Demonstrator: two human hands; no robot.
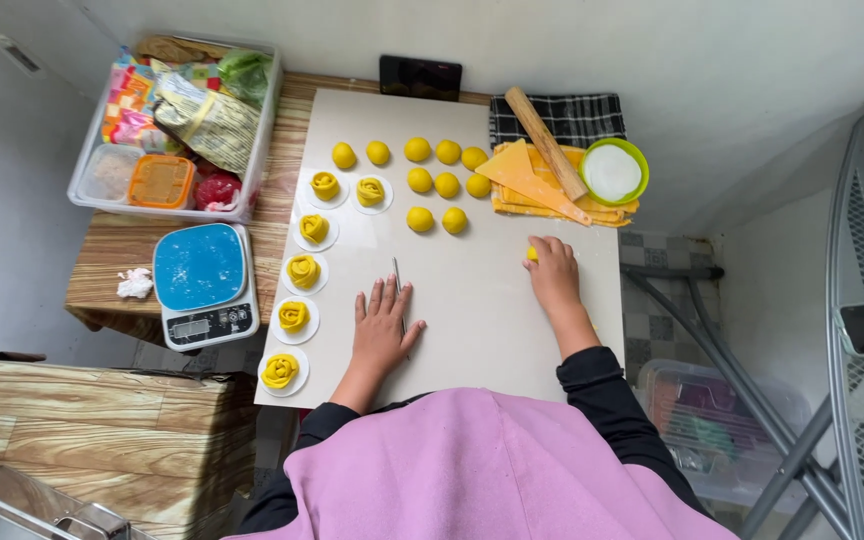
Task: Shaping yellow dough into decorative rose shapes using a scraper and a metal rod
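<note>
Hands first: our left hand [384, 325] lies open, flat on the white board [482, 330] over a thin knife [398, 280]; our right hand [552, 272] pinches a yellow dough piece [531, 254]; dough balls [420, 219], dough roses [303, 270] and a rolling pin [547, 143] lie beyond on the table [112, 250].

Soft, even daylight fills the scene; shadows fall faint, the white board [472, 300] shows no glare, wide-angle bending warps the edges.

Left hand [384, 322] flat on knife [399, 290] — right hand [553, 273] pinching dough ball [532, 254].
</note>
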